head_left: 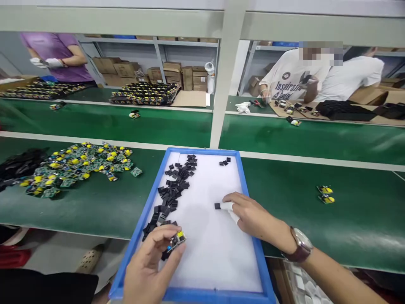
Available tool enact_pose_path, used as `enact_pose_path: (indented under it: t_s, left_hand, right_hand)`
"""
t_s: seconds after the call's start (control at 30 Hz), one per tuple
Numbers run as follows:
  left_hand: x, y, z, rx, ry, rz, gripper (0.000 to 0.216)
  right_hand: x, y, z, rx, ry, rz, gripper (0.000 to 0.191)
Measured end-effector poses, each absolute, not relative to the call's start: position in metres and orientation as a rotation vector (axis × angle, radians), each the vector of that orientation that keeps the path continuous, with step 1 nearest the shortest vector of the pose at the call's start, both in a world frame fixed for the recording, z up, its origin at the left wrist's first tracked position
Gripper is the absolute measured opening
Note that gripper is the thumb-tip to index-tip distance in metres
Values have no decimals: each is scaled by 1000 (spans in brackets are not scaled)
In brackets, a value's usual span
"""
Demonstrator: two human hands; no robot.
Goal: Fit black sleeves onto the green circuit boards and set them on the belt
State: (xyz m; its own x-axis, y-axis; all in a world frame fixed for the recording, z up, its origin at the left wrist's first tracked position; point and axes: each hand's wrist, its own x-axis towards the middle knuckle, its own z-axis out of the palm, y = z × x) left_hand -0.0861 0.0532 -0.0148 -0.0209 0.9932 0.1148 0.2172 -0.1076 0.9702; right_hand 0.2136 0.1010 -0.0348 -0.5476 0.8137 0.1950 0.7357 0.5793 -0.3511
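A blue-rimmed tray [250, 198] with a white floor lies in front of me, half over the green belt's near edge. Many small black parts [173, 188] run in a strip along its left side, with a few more [224, 161] near the top. My left hand [152, 266] is closed on a small circuit board [176, 240] with a yellow component, held over the tray's lower left. My right hand [249, 215], a watch on its wrist, rests on the white floor. Its white-capped fingertip touches a single black part [217, 206].
A heap of green and yellow circuit boards [79, 166] and black pieces [19, 166] lies on the belt at left. Two assembled boards [325, 194] lie at right. Across a grey post [223, 84], other people work at trays and cardboard boxes [172, 76].
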Motion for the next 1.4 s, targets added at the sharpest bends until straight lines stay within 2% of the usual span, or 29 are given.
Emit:
enact_pose_path:
  t_s: [0.1, 0.23, 0.33, 0.5, 0.57, 0.7, 1.07, 1.27, 1.4]
  left_hand:
    - [-64, 48, -22, 1358, 1270, 1127, 34]
    - [-52, 49, -27, 1375, 1168, 1026, 25]
    - [-53, 48, -27, 1309, 1233, 1009, 25]
    - [-52, 43, -25, 1010, 1183, 1046, 46]
    - [-48, 42, -26, 991, 1129, 1072, 52]
    - [-39, 43, -28, 1063, 1077, 1041, 46]
    - [-28, 35, -17, 1311, 1092, 994, 35]
    - [-27, 31, -15, 1225, 1106, 1018, 39]
    - [-25, 28, -15, 1202, 1049, 971, 30]
  right_hand:
    - [212, 105, -30, -1312, -2445, 324, 47]
    - [200, 117, -31, -1175, -2517, 364, 42]
    - [197, 121, -32, -1108, -2527, 403, 33]
    - [202, 107, -30, -1176, -2352, 479, 27]
    - [201, 94, -26, -1140, -2171, 620, 22]
    - [192, 68, -18, -989, -1682, 937, 16]
    - [169, 35, -27, -1065, -1169, 1290, 11]
    - [169, 25, -28, -1045, -1173, 1187, 16]
    - [167, 16, -24, -1038, -1247, 1033, 22]
